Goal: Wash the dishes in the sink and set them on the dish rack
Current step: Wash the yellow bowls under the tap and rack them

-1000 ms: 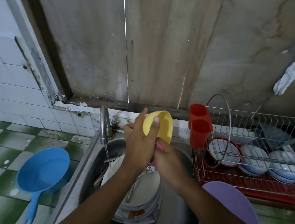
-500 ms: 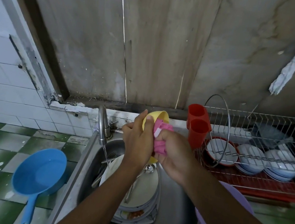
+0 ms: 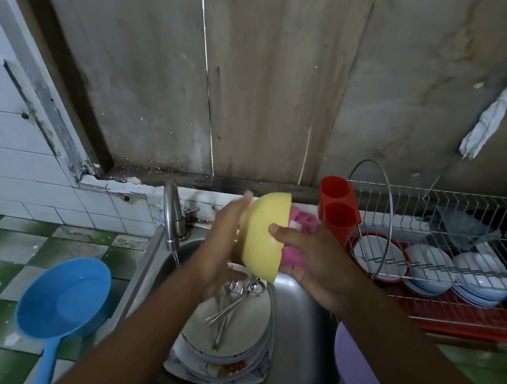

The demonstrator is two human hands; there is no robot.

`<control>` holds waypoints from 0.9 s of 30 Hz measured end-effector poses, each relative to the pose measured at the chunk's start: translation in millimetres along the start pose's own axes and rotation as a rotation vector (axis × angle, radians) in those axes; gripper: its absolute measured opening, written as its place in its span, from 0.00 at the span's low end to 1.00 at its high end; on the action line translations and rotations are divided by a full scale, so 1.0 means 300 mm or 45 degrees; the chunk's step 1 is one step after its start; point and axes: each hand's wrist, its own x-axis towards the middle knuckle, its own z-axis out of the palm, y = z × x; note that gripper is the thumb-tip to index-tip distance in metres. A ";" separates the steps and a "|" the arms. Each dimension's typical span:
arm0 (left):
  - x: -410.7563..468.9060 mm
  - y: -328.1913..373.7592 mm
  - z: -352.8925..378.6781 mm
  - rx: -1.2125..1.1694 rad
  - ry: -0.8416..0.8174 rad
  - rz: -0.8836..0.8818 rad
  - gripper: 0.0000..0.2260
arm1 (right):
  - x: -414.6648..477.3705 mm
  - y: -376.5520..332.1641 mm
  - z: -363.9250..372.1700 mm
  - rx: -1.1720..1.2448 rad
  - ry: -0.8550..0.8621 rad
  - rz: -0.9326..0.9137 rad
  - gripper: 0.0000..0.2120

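the task looks partly done: white bowls point(image 3: 430, 265) already stand in the wire dish rack point(image 3: 438, 211), while a stack of soiled plates point(image 3: 223, 350) topped with metal spoons point(image 3: 229, 305) sits unwashed in the steel sink point(image 3: 307, 329). the yellow plastic bowl point(image 3: 260, 235) is tipped on its side above the sink, seemingly mid-scrub. the left hand point(image 3: 221, 246), blurred, presses fairly straight fingers on its underside. the right hand point(image 3: 316, 266) pinches the bowl's wall, thumb outside, with the pink washing cloth point(image 3: 295, 253) bunched under its fingers inside.
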 end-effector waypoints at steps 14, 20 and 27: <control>0.077 -0.052 0.099 0.064 0.343 0.168 0.41 | 0.012 -0.024 0.021 0.227 0.040 0.150 0.19; 0.025 -0.142 0.086 0.387 0.227 0.462 0.46 | 0.024 -0.045 -0.048 0.191 0.016 0.194 0.11; 0.020 0.012 0.005 -0.194 -0.227 -0.291 0.38 | -0.014 0.000 -0.055 -0.381 -0.107 -0.189 0.12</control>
